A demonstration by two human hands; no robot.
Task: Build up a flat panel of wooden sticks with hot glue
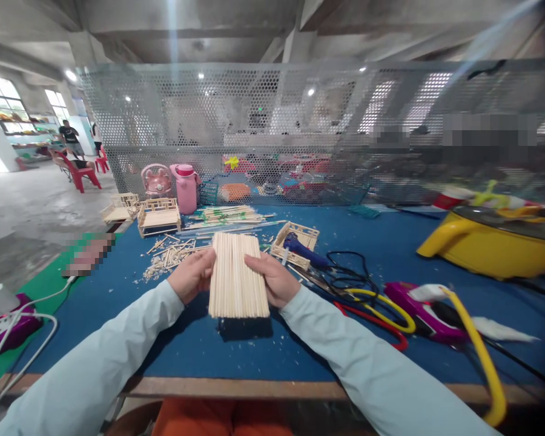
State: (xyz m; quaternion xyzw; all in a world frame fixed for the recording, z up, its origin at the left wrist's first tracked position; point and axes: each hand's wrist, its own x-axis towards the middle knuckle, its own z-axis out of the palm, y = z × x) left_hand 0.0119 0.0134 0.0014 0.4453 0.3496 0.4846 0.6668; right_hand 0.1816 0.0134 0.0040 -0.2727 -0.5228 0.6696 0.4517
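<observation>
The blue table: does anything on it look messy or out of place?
Yes. Short broken stick pieces lie in a loose heap left of the held stick panel, and pale crumbs dot the blue tabletop. Nothing looks spilled.

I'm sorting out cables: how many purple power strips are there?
2: the left strip on the green mat, the right strip beside the yellow cable. Clutter could hide others.
</observation>
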